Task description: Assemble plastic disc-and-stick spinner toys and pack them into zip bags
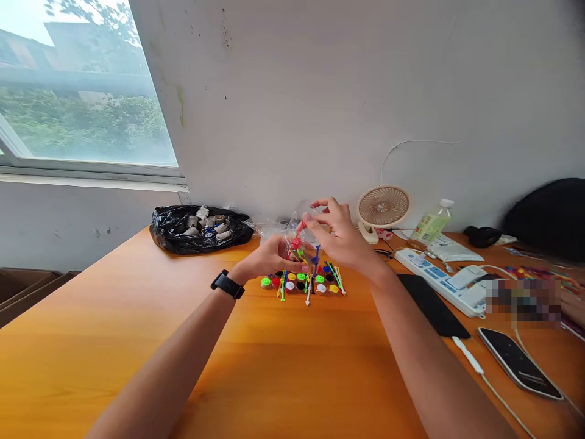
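Orange wooden desk (283,366) against a scuffed white wall, window left. Both hands above the colourful caps and sticks (302,283): left hand (274,256) grip holding a clear plastic bag (299,241), right hand (336,235) pinching a red stick (300,230).

Orange wood worktop (91,317): coloured caps & sticks (304,283), black bag (201,230), power strip (441,281), 2 phones (518,363), fan (382,210).

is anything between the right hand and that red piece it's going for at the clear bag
Nothing visible is in the way. The right hand has its fingertips on the red piece at the top of the clear bag, which the left hand holds from below.
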Tool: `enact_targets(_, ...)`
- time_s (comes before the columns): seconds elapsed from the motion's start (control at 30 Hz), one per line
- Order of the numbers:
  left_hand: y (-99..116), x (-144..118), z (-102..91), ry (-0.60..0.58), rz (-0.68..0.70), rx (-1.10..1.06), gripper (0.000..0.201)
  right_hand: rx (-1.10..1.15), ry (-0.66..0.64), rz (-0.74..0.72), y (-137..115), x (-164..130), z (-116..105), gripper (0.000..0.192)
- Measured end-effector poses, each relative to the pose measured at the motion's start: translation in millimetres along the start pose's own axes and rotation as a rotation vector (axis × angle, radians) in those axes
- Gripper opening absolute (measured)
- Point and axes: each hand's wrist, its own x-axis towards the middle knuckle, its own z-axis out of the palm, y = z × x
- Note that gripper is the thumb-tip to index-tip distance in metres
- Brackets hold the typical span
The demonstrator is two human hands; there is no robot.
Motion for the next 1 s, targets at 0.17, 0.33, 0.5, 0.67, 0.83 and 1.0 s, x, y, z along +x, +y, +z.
enact_targets(0.17,-2.3,-0.5,-1.5,0.071,-0.017,-0.053,0.056,0.14,-0.096,0.033,14.8,1.7,-20.0,0.034)
enact_targets(0.33,-1.3,-5.1,-7.4,0.046,-0.005,-0.005,0.047,0.246,-0.107,-0.016,12.8,-1.0,-30.2,0.019)
enact_targets(0.5,3.4,-8.1,-11.8,0.004,0.006,-0.065,0.057,0.31,-0.106,-0.073,-1.1,-3.3,-30.6,0.01)
enact_targets(0.67,18.6,-10.1,-13.1,-0.005,0.029,-0.026,0.045,0.284,-0.123,-0.097,-11.0,-5.3,-25.5,0.01)
enact_targets(0.83,22.1,-32.6,-4.0,0.068,-0.028,-0.02,0.037,0.312,-0.11,-0.092,-13.1,-20.2,-14.2,0.009)
enact_targets(1.0,-11.8,-74.2,25.3,-0.022,-0.13,-0.133,0.059,0.383,-0.059,-0.071,-11.9,-48.9,-10.4,0.01)
